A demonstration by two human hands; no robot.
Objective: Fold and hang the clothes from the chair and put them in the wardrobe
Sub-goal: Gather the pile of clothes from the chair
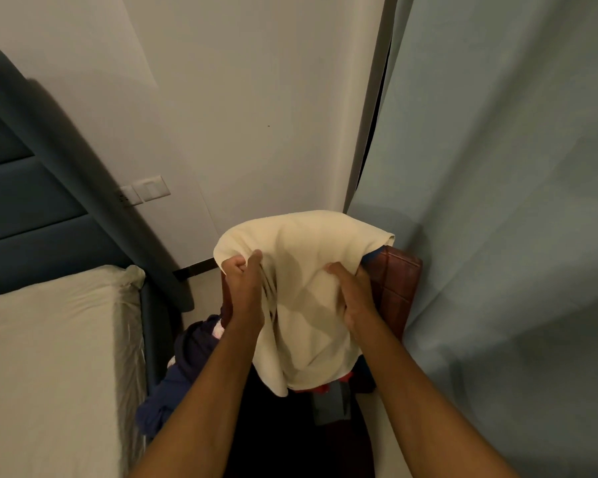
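Both hands, left hand & right hand, closed on bunched folds of the soft cream cloth garment draped over the brown leather chair's top edge; prob. light, floppy, w/ no stiffness, so best gripped at the shoulder seams.

I see a cream garment of soft matt cloth; a chair back in glossy quilted brown leather-look upholstery; a smooth matt grey-blue curtain.

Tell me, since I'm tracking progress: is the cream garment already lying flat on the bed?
No, the cream garment is gripped by the left hand and right hand over the chair.
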